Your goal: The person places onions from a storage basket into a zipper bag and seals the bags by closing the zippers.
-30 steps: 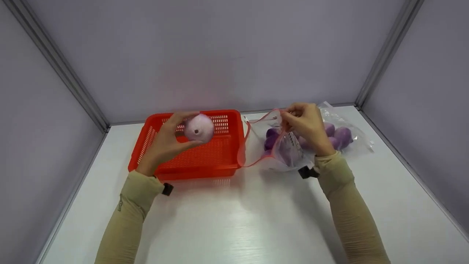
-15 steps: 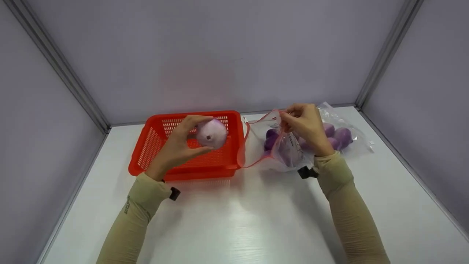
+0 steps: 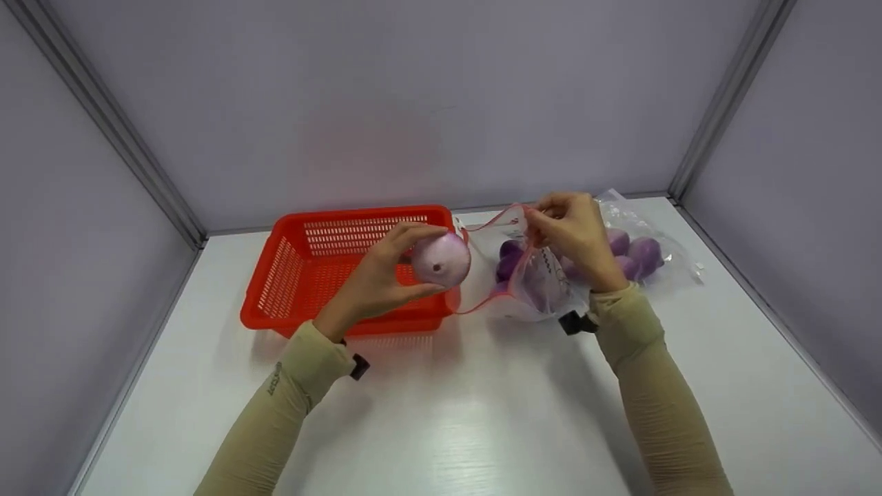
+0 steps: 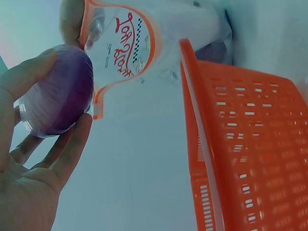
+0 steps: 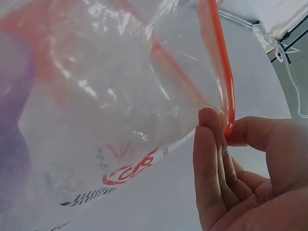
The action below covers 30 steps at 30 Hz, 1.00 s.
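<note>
A purple-and-white onion is held between the thumb and fingers of my left hand, over the right edge of the red basket. In the left wrist view the onion is beside the mouth of a clear zip bag with a red rim. My right hand pinches that rim, and the bag's mouth gapes toward the basket. The right wrist view has the thumb and fingertips on the red strip. Purple onions show in the bag area, partly behind the plastic and my right hand.
The red perforated basket stands on the white table at centre left. More purple onions lie in clear plastic right of my right hand. Grey walls enclose the back and sides.
My left hand has carried the onion rightward and slightly toward me, from over the basket's middle to its right edge near the bag's mouth. My right hand stays almost still.
</note>
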Available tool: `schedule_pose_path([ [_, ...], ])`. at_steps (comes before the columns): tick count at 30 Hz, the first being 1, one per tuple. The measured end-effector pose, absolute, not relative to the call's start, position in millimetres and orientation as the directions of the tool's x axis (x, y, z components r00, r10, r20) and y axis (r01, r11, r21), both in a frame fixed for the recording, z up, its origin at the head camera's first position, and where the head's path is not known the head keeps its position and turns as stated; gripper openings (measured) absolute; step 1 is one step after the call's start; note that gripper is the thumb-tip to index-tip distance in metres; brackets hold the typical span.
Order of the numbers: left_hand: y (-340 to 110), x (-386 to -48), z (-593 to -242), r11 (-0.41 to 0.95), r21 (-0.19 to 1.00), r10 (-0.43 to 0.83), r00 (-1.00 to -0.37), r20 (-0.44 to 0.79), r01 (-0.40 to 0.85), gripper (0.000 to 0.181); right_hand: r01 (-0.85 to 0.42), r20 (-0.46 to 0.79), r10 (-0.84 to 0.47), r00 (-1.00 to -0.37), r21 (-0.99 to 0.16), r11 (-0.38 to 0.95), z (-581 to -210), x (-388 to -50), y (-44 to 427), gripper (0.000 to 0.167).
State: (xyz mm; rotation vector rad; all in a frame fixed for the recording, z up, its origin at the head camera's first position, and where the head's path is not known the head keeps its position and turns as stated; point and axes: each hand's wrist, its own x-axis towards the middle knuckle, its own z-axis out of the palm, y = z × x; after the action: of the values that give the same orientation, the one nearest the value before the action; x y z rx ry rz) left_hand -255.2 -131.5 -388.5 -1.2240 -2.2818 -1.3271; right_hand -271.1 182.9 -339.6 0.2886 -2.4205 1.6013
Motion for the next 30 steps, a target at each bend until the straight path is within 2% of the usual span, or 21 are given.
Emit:
schedule_pose_path([
  [11,-108,-255,-393,0.223,0.605,0.584,-0.602,0.545,0.764,0.076,-0.302,0.304,-0.058,-0.951,-0.873,0.384,-341,-273,184,0.023],
  [30,-91,-252,-399,0.366,0.458,0.639,-0.577,0.510,0.810,0.068,-0.259,0.268,-0.029,-0.963,-0.891,0.372,-339,-270,187,0.024],
])
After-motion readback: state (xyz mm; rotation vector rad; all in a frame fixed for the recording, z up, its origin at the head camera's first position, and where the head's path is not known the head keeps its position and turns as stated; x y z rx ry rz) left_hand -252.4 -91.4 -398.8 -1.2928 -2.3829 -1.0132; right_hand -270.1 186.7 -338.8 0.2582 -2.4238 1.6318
